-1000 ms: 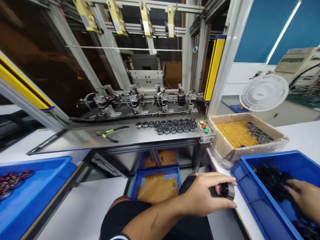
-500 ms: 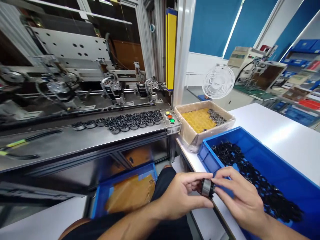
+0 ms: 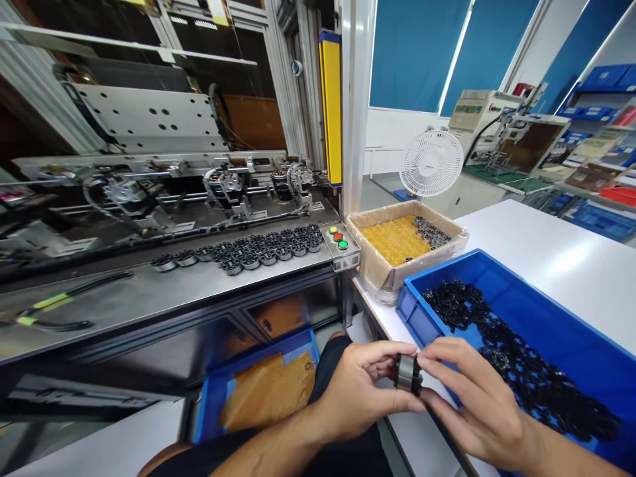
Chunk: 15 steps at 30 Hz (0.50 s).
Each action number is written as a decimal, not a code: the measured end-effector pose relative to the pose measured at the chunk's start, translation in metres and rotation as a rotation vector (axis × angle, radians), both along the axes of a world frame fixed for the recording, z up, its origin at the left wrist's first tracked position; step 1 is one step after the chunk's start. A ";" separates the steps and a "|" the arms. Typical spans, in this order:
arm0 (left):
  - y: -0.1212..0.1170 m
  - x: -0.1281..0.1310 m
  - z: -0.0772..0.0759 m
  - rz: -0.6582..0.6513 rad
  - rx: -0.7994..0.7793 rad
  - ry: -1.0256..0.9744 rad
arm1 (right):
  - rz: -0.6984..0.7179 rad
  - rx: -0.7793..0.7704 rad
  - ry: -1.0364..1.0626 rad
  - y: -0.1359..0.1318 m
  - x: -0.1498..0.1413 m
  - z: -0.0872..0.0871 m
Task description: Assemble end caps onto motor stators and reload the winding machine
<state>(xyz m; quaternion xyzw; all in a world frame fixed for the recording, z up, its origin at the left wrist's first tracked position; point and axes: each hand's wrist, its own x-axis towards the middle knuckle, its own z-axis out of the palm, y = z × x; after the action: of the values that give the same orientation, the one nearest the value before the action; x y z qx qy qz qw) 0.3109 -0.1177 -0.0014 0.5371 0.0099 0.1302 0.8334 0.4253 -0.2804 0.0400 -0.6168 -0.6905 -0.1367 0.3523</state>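
Observation:
Above the gap in front of the blue bin, my left hand (image 3: pixel 365 384) grips a stator core (image 3: pixel 406 373), a short grey metal ring with black plastic ends. Its thumb lies below the ring and its fingers curl over the top. My right hand (image 3: pixel 472 397) pinches the black end on the ring's right side, thumb below and forefinger above. The ring is turned on its side, and its left part is hidden by my left fingers. Many loose black plastic pieces (image 3: pixel 536 374) lie in the blue bin (image 3: pixel 561 308) just beyond my right hand.
Rows of similar cores (image 3: pixel 268 246) stand on the metal ledge of a machine, beside a button box (image 3: pixel 342 258). Black-handled pliers (image 3: pixel 74 291) lie further left. A lined carton (image 3: pixel 392 275) holds yellowish and grey parts; a white fan (image 3: pixel 431 163) stands behind it.
My view has shifted slightly, tilting up and to the left. Both hands stay together on the stator core, and the right thumb and forefinger have spread a little around its end.

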 end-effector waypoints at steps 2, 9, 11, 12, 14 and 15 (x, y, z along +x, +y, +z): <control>0.001 -0.001 0.001 -0.036 -0.025 0.016 | 0.020 0.001 -0.034 0.000 0.001 0.000; 0.006 -0.001 0.007 -0.193 -0.046 0.082 | 0.055 0.025 -0.149 0.002 0.002 -0.001; 0.004 -0.001 0.007 -0.196 -0.020 0.060 | 0.025 0.035 -0.157 0.003 0.001 -0.002; 0.002 -0.002 0.008 -0.187 0.015 0.035 | 0.008 0.038 -0.158 0.003 0.001 -0.002; 0.002 -0.006 0.010 -0.146 0.135 -0.038 | -0.028 0.034 -0.163 0.001 0.002 -0.002; 0.004 -0.010 0.012 -0.110 0.223 -0.076 | -0.050 0.024 -0.168 -0.002 0.003 -0.003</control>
<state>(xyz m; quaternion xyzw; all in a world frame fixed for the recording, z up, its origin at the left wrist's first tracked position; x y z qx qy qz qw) 0.3004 -0.1135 0.0105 0.6207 -0.0657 0.1046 0.7742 0.4284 -0.2825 0.0374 -0.6158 -0.7003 -0.2051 0.2972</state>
